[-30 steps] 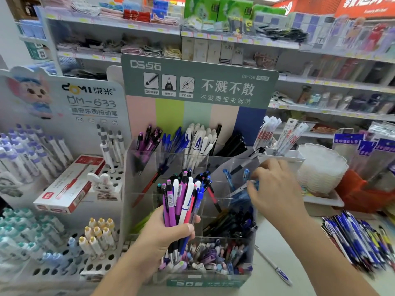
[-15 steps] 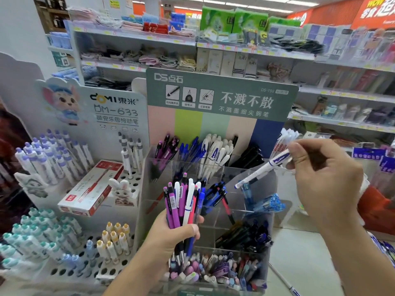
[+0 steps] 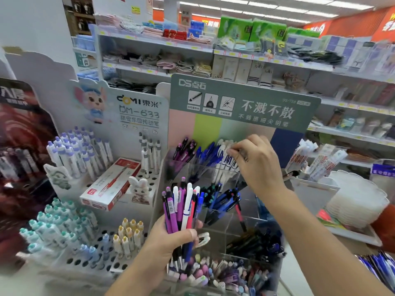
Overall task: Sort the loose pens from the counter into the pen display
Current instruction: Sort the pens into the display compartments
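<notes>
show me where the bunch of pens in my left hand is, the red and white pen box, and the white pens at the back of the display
bunch of pens (image 3: 181, 207), head view, on the purple and white barrels above the fist.
red and white pen box (image 3: 111, 184), head view, middle of its top face.
white pens (image 3: 224, 161), head view, on their upper barrels.

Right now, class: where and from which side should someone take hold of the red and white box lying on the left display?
Grip the red and white box across its long sides near the middle, coming from above. It lies flat and slanted on the holed rack, with upright pens crowding its far side.
</notes>
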